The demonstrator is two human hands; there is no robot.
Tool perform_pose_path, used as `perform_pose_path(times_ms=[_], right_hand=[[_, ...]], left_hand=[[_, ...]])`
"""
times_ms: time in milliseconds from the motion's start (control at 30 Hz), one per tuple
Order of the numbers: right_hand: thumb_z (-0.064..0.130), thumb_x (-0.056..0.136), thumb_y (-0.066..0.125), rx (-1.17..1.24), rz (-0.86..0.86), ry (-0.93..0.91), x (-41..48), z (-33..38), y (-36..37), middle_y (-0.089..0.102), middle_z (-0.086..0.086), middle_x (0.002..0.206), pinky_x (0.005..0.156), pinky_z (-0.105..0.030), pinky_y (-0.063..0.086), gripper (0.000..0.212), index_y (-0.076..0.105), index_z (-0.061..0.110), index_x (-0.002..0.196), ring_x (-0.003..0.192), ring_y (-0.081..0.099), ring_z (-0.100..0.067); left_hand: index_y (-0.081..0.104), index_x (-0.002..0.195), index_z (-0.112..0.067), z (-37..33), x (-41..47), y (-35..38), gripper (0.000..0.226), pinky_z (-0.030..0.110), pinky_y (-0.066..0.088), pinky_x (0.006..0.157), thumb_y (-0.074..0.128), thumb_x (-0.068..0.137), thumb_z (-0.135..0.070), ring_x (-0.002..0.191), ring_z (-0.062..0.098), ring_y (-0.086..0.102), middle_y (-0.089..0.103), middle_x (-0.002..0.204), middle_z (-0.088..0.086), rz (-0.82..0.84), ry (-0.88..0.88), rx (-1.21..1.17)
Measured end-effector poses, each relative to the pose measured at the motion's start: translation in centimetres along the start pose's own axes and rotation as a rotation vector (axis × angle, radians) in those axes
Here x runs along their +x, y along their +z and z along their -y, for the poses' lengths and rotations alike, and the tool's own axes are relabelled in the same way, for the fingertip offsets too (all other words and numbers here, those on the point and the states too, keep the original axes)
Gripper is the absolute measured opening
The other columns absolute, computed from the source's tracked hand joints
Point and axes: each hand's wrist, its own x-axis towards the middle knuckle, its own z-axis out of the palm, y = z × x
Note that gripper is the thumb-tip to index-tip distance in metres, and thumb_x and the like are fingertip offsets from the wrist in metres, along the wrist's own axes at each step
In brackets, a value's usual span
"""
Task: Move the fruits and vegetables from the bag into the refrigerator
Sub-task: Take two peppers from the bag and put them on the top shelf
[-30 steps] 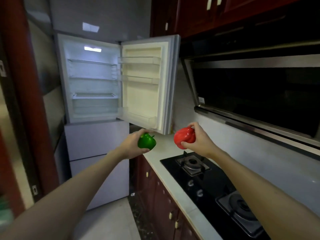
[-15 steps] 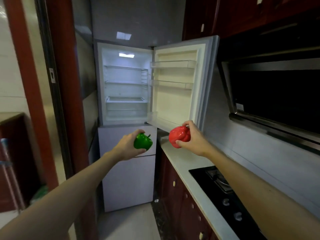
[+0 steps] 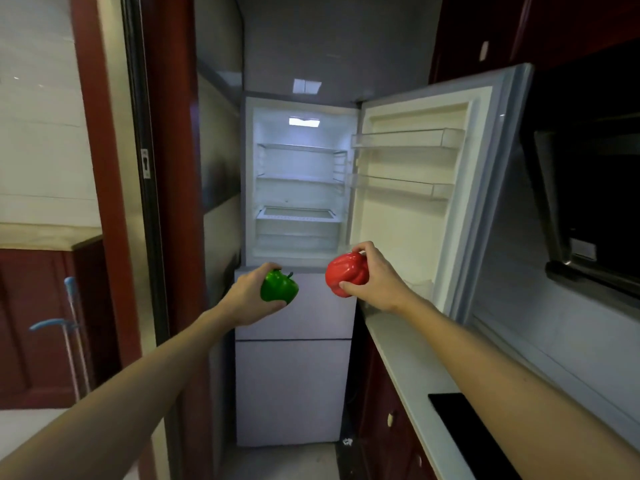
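My left hand (image 3: pixel 246 299) grips a green bell pepper (image 3: pixel 279 287), held out in front of the refrigerator (image 3: pixel 294 375). My right hand (image 3: pixel 375 280) holds a red bell pepper (image 3: pixel 346 273) at about the same height, just to the right. Both peppers hang below the lit upper compartment (image 3: pixel 298 188), whose glass shelves and drawer look bare. The refrigerator's upper door (image 3: pixel 415 216) stands wide open to the right, its door racks without anything in them. No bag is in view.
A white countertop (image 3: pixel 405 355) runs along the right over dark red cabinets (image 3: pixel 388 417), with a black hob corner (image 3: pixel 460 427) and a range hood (image 3: pixel 588 216) above. A red door frame (image 3: pixel 104 188) and a mop handle (image 3: pixel 71 327) stand on the left.
The view has swung left and closer to the refrigerator, which now sits straight ahead. Both hands, each still holding its pepper, have moved toward the open compartment. The hob has slid mostly out of view.
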Motion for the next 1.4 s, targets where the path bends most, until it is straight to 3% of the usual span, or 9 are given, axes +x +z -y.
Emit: perform_pose_path(times_ms=[467,633,767,967,1400], right_hand=[[0.032,0.072,0.081,0.033,0.008,-0.043,7.5,-6.1,0.2,0.043,0.004,0.128,0.093,-0.033,0.049,0.067,0.033,0.036,0.119,0.111,0.049,-0.017],[0.031,0.073,0.081,0.041,0.007,-0.061,9.4,-7.0,0.4,0.043,0.003,0.129,0.093,-0.033,0.049,0.067,0.034,0.033,0.121,0.112,0.05,-0.018],[0.031,0.072,0.08,0.036,-0.006,-0.069,11.4,-7.2,1.0,0.043,0.002,0.129,0.093,-0.034,0.049,0.066,0.036,0.03,0.121,0.111,0.05,-0.018],[0.029,0.074,0.08,0.05,-0.011,-0.089,14.9,-7.6,3.0,0.042,0.004,0.128,0.091,-0.028,0.047,0.065,0.036,0.03,0.122,0.111,0.05,-0.016],[0.027,0.075,0.08,0.066,-0.041,-0.044,23.9,-9.4,7.1,0.042,0.005,0.129,0.091,-0.028,0.047,0.066,0.035,0.033,0.122,0.113,0.05,-0.016]], left_hand=[[0.039,0.133,-0.03,-0.2,8.4,2.7,0.072,0.046,0.049,0.095,0.078,0.073,-0.035,0.111,0.023,0.054,0.054,0.124,0.003,-0.069,-0.008,0.029],[0.038,0.133,-0.03,0.3,10.0,2.9,0.072,0.04,0.05,0.093,0.078,0.073,-0.033,0.109,0.021,0.054,0.054,0.123,0.002,-0.08,0.003,0.017],[0.04,0.133,-0.028,1.7,11.3,2.5,0.071,0.034,0.048,0.091,0.079,0.074,-0.031,0.108,0.019,0.054,0.056,0.123,0.002,-0.12,0.018,0.026],[0.037,0.133,-0.03,4.9,14.7,1.9,0.072,0.041,0.05,0.095,0.078,0.074,-0.031,0.11,0.019,0.053,0.053,0.126,0.001,-0.113,0.004,0.026],[0.038,0.132,-0.031,11.6,24.3,1.2,0.072,0.039,0.052,0.092,0.079,0.073,-0.031,0.109,0.02,0.053,0.052,0.125,0.0,-0.106,0.042,-0.008]])
